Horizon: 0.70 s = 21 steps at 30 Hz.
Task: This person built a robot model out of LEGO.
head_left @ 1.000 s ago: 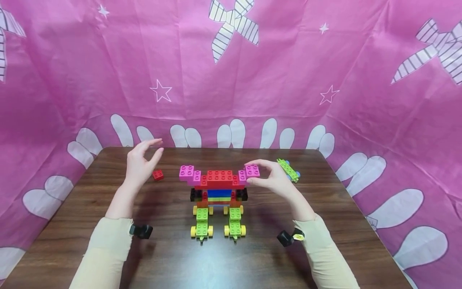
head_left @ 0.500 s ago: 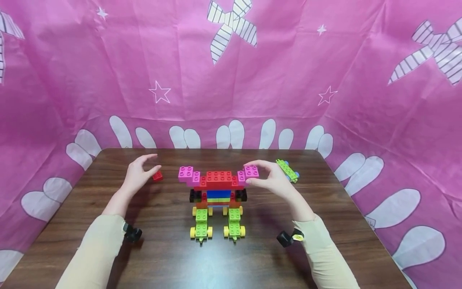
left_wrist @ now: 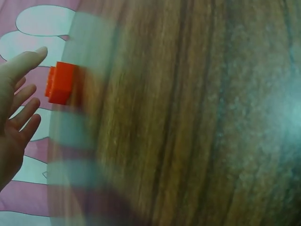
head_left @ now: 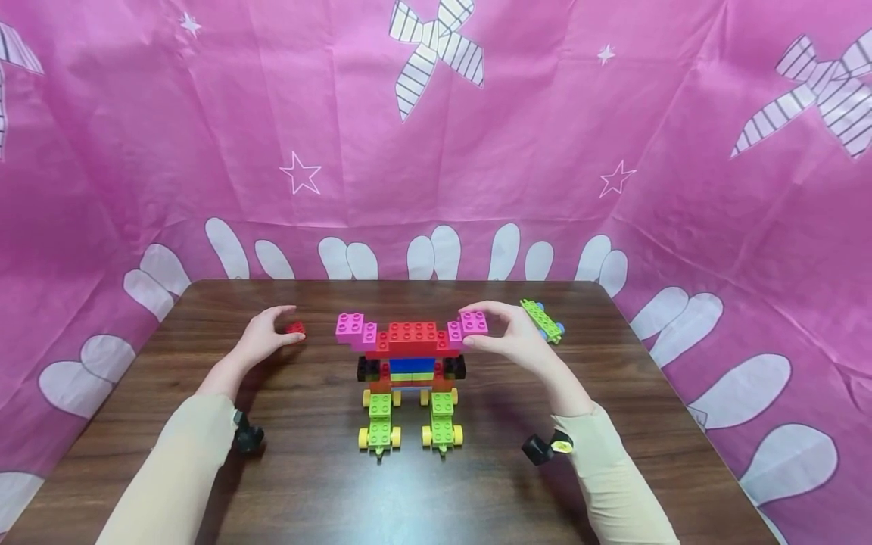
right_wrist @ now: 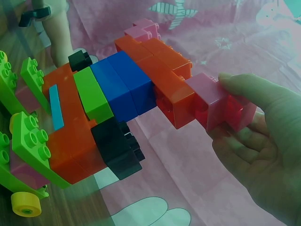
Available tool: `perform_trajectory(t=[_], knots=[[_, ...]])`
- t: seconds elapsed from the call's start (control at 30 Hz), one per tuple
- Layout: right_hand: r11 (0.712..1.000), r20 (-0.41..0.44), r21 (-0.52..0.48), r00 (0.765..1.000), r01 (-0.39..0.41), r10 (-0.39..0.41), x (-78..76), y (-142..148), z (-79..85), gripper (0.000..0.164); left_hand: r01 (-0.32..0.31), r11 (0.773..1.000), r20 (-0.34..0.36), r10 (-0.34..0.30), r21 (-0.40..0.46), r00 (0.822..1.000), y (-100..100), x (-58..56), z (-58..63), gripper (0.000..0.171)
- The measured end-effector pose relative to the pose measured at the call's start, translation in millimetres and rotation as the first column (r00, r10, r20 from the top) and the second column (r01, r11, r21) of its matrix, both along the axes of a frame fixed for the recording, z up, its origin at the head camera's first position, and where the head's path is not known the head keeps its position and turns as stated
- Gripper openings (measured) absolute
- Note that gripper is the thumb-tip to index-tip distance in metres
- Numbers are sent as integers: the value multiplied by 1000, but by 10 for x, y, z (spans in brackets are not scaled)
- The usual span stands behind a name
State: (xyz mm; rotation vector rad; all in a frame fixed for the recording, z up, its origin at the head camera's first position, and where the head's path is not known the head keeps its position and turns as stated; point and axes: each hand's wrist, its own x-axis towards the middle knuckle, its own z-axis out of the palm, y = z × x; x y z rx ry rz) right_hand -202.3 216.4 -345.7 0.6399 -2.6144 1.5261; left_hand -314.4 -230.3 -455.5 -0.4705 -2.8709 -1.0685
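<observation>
My left hand (head_left: pixel 264 334) reaches down at a small red brick (head_left: pixel 296 328) on the table's far left. In the left wrist view its thumb and spread fingers (left_wrist: pixel 31 92) stand either side of that red brick (left_wrist: pixel 62 84), with a gap showing. My right hand (head_left: pixel 512 333) pinches the pink brick (head_left: pixel 474 322) at the right end of a standing brick model (head_left: pixel 412 333). The model has a red top, a blue and green middle, black side bricks (right_wrist: pixel 117 148), and green wheeled feet (head_left: pixel 379 433). Another pink brick (head_left: pixel 350 324) tips its left end.
A green wheeled base (head_left: pixel 543 321) lies tilted at the back right of the brown table (head_left: pixel 313 492), its wheels blue. Pink patterned cloth (head_left: pixel 381 166) hangs behind the table and along both sides.
My left hand has come down toward the table and its fingers have closed in around the red brick. The right hand stays on the pink brick, and the model stands as before.
</observation>
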Motion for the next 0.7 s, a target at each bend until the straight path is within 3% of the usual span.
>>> perform_trajectory(t=[0.37, 0.7], knots=[[1000, -5, 7, 1000, 4, -4, -25, 1, -26, 43, 25, 1000, 106, -26, 15, 994, -23, 0, -36, 60], [1000, -14, 3, 1000, -6, 6, -24, 5, -22, 44, 8, 999, 63, -6, -36, 998, 13, -37, -82, 49]])
